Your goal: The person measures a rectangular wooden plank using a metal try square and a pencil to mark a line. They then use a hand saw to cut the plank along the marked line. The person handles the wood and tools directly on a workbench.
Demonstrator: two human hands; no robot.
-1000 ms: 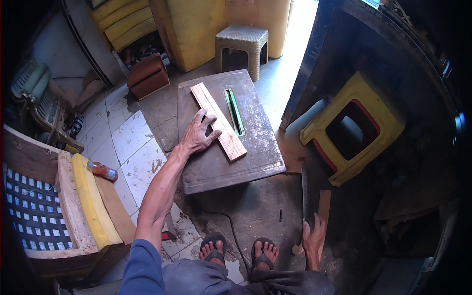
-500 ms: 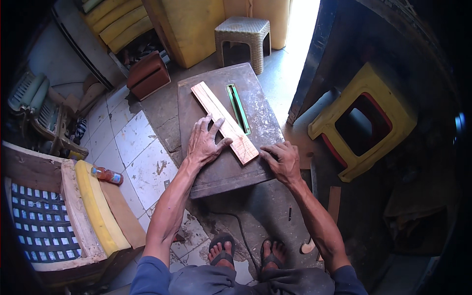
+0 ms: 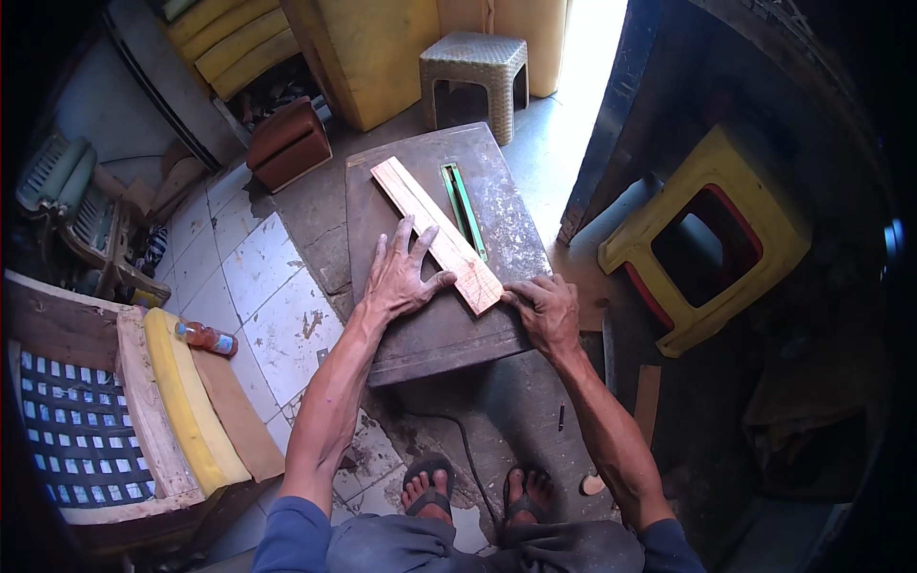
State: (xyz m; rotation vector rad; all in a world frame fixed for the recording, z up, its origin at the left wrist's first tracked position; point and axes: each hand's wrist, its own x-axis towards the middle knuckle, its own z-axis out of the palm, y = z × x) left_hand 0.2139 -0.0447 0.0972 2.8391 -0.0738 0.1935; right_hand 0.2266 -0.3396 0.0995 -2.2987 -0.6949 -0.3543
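Observation:
My left hand [image 3: 406,275] is open, fingers spread, touching the near-left edge of a pale wooden plank [image 3: 422,212] on a worn dark tabletop [image 3: 516,229]. My right hand [image 3: 543,306] is open with loosely bent fingers resting on the tabletop, thumb and forefinger at the plank's near-right corner. A narrow green-edged piece with a dark middle [image 3: 463,212] lies to the right of the plank.
A woven-pattern stool [image 3: 473,62] and brown box [image 3: 287,143] stand beyond. A yellow-red plastic stool [image 3: 659,286] lies tilted right. At left are a webbed wooden frame [image 3: 138,401] and bottle [image 3: 210,339]. A cord [image 3: 458,430] and wooden strip [image 3: 647,392] lie below.
My right hand has risen from low beside the floor strip to the plank's near end, largely staying there over the last half second. My left hand has shifted slightly right and down along the plank.

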